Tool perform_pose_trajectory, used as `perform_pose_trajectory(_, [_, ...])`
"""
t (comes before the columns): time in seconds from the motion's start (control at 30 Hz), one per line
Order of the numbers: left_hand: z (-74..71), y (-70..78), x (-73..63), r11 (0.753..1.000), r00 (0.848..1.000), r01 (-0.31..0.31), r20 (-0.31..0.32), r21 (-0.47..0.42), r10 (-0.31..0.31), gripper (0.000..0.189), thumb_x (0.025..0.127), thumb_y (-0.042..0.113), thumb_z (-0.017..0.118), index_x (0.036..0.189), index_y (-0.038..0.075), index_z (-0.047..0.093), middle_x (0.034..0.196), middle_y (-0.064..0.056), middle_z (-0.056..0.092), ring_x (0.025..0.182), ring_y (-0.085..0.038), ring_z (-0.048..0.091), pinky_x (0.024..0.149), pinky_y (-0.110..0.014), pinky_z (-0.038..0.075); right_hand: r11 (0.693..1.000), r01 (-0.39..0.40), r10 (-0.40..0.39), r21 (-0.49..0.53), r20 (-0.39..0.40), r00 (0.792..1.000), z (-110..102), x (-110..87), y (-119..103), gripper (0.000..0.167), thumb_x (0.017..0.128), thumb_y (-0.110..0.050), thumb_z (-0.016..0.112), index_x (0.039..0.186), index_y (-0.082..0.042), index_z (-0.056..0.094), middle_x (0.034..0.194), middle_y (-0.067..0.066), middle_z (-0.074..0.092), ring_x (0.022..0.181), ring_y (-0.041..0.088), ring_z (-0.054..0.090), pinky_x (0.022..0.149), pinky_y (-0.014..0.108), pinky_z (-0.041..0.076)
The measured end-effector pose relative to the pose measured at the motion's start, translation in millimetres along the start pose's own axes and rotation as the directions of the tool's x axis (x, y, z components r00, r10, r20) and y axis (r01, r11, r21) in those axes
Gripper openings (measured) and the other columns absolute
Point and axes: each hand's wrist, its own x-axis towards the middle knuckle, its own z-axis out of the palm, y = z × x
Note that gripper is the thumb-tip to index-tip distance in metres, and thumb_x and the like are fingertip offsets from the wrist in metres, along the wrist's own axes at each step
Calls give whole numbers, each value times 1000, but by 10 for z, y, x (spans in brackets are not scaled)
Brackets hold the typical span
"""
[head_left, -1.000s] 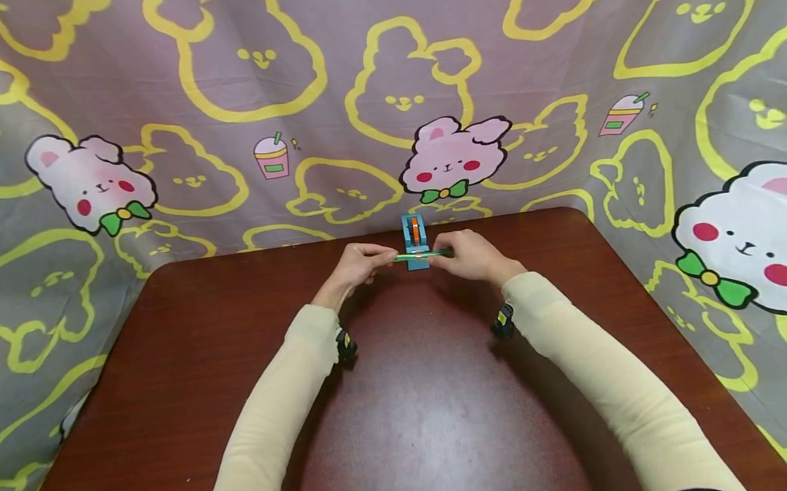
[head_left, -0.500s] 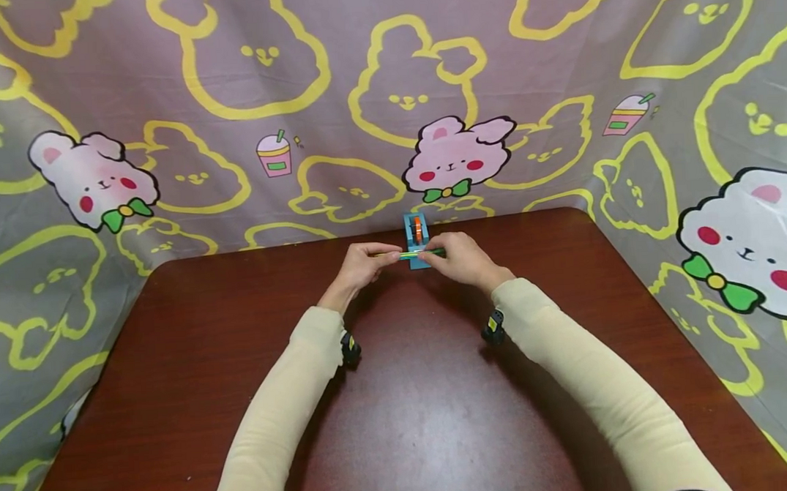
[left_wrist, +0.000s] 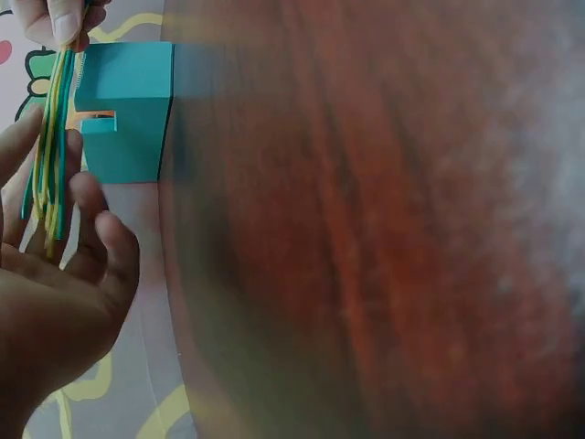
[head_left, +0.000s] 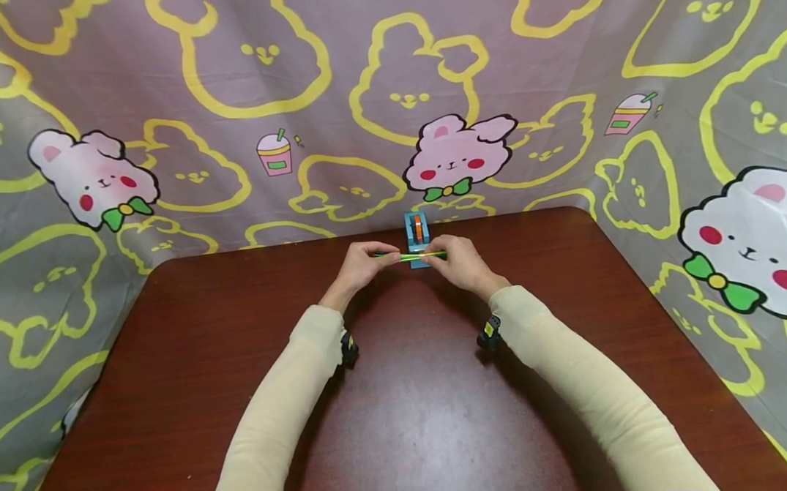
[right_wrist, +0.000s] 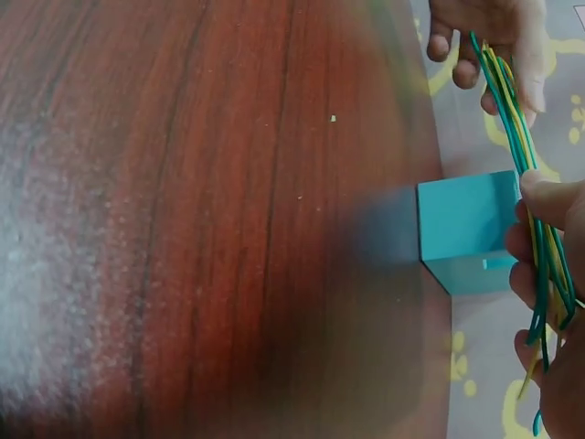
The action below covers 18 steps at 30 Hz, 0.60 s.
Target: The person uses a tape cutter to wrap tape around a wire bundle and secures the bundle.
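A bundle of thin green and yellow wires (head_left: 409, 257) (left_wrist: 53, 151) runs crosswise between the two hands at the far side of the table. My right hand (head_left: 458, 257) pinches it around the middle, thumb on top, and loose wire ends splay past the palm in the right wrist view. Around the other end, the wires pass between thumb and fingers of my left hand (head_left: 364, 263), whose remaining fingers are spread and loosely bent. Directly behind the bundle stands a blue tape dispenser (head_left: 418, 246) (left_wrist: 132, 101) with an orange roll (head_left: 418, 230), partly covered by the hands and wires.
The dark reddish-brown table (head_left: 387, 392) ends just behind the dispenser. A patterned cloth (head_left: 334, 94) hangs at the back and on both sides. Small pale specks (right_wrist: 334, 118) lie on the tabletop.
The right hand has moved slightly left along the bundle, closer to the left hand. The left hand has shifted a little right. The dispenser stays in place.
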Motion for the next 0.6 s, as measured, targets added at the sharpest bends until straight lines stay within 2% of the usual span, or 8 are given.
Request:
perform_pose_trajectory(0.07, [4,18,17,999,1000,-7,-29,48,9,18,88,15,80,98,0,80,87,-3,75,77,-14,60,69,-29,49,1000,0,0,-3,-12,1000,13,-7,13,16,93,-20,76,103,-6,75,104,6,69,93,24,60,84,40,49])
perform_pose_trajectory(0.17, [14,52,37,990,997,10,-74,142,1,24,88,25,80,94,2,80,88,-4,75,82,-15,59,70,-28,47,1000,-3,3,-8,-23,1000,25,-19,31,16,93,-21,76,102,-7,76,104,5,69,93,23,61,83,40,49])
perform_pose_trajectory(0.23, [35,90,50,976,996,26,-90,216,-7,28,89,31,79,94,4,80,87,-5,74,80,-17,58,69,-31,47,1000,-4,4,-14,-32,999,30,-30,46,16,93,-21,76,101,-8,76,105,5,70,93,23,62,84,41,49])
perform_pose_trajectory(0.3, [66,133,65,951,994,55,-104,304,-24,33,89,39,77,94,7,80,87,-3,74,79,-19,60,72,-36,48,1000,-9,9,-4,-37,999,36,-41,58,15,93,-20,76,100,-8,76,104,5,70,94,23,62,84,41,49])
perform_pose_trajectory(0.37, [112,182,85,911,994,76,-103,405,-37,36,91,46,73,93,10,80,85,-1,73,81,-20,62,83,-42,46,1000,-11,11,7,-41,999,45,-48,73,13,92,-19,76,100,-8,75,104,5,70,94,23,62,85,41,49])
perform_pose_trajectory(0.47, [190,248,125,826,993,105,-103,553,-57,44,91,57,67,90,14,80,80,3,72,83,-20,64,95,-51,36,999,-11,12,30,-38,999,65,-52,96,12,93,-18,76,99,-8,75,103,4,69,94,22,62,84,40,49])
perform_pose_trajectory(0.53, [245,285,161,775,993,111,-94,622,-67,51,91,62,63,88,14,79,78,3,71,84,-20,64,98,-53,31,999,7,-5,33,-44,999,77,-51,111,11,92,-18,76,98,-8,75,102,4,70,93,22,62,84,40,49])
perform_pose_trajectory(0.6, [296,313,190,738,992,122,-90,663,-83,55,90,66,61,87,14,78,77,2,71,85,-21,65,98,-54,30,999,24,-22,37,-52,998,87,-50,119,10,91,-16,77,97,-8,75,100,5,70,92,23,62,83,41,48])
